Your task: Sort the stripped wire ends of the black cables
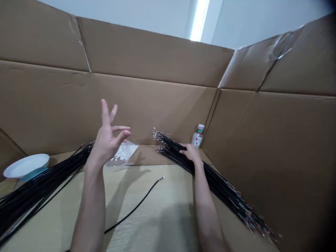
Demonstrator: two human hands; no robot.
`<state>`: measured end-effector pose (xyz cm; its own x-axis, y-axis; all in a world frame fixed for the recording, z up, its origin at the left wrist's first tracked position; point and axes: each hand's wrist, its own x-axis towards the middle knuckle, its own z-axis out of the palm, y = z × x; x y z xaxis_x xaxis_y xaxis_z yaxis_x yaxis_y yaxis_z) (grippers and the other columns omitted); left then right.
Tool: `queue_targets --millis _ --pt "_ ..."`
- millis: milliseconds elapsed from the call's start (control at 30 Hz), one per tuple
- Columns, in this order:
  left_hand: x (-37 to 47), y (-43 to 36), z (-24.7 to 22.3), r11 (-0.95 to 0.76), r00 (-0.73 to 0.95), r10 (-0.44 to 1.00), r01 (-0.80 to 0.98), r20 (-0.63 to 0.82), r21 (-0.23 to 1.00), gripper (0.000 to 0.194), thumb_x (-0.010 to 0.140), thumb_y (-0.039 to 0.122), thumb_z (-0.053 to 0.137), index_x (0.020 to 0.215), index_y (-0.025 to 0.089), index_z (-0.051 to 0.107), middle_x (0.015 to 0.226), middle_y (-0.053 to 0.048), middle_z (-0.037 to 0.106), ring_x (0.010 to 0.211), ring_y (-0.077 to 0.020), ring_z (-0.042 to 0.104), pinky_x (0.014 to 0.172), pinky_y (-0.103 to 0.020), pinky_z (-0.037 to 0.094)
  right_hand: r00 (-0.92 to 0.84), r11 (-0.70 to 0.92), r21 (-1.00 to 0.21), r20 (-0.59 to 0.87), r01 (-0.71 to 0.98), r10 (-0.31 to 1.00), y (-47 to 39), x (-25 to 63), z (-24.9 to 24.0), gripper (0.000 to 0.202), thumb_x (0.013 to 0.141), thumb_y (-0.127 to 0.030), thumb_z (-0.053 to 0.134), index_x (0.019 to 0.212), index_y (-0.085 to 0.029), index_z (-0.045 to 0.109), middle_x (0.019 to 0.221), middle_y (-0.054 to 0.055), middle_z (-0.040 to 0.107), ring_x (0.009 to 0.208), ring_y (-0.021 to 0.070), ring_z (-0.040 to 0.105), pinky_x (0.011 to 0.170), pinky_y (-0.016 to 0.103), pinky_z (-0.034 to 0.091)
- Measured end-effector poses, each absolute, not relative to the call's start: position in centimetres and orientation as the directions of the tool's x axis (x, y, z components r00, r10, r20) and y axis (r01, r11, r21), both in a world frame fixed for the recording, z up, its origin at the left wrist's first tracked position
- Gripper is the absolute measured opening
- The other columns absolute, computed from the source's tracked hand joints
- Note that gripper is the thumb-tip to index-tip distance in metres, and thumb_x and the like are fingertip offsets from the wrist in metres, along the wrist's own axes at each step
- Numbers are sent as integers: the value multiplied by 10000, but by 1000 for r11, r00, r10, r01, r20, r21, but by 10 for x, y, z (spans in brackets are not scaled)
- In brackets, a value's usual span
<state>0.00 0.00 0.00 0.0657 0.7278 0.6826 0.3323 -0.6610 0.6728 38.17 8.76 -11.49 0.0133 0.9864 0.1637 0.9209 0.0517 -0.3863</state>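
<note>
My left hand [109, 138] is raised above the table with fingers spread and thumb close to the forefinger; whether a tiny part sits between them I cannot tell. Behind it lies a clear bag of small white pieces [123, 154]. My right hand [191, 152] rests on a thick bundle of black cables [217, 183] with bare metal ends, fingers curled over the strands. A second bundle of black cables [39, 185] lies at the left. One single black cable [136, 206] lies on the table between my arms.
Tall cardboard walls [157, 105] enclose the wooden table [162, 224] on three sides. A white bowl [26, 165] stands at the far left. A small plastic bottle [197, 136] stands in the back right corner.
</note>
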Motion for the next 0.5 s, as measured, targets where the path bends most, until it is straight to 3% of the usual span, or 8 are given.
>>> queue_targets --millis 300,500 --pt "1 0 -1 -655 62 730 349 681 671 1031 975 655 649 1698 426 -47 1777 -87 257 1126 -286 745 652 -306 673 43 116 -530 278 840 959 84 382 -97 318 1038 -373 664 1308 -204 669 1371 109 672 1166 256 693 996 477 605" --pt "-4 8 -6 -671 94 720 347 687 655 1017 969 667 644 1706 423 -14 1760 -111 299 1079 -257 762 633 -264 671 67 178 -642 338 746 939 80 381 -91 314 1043 -381 658 1280 -176 671 1238 93 717 1031 223 727 907 435 633"
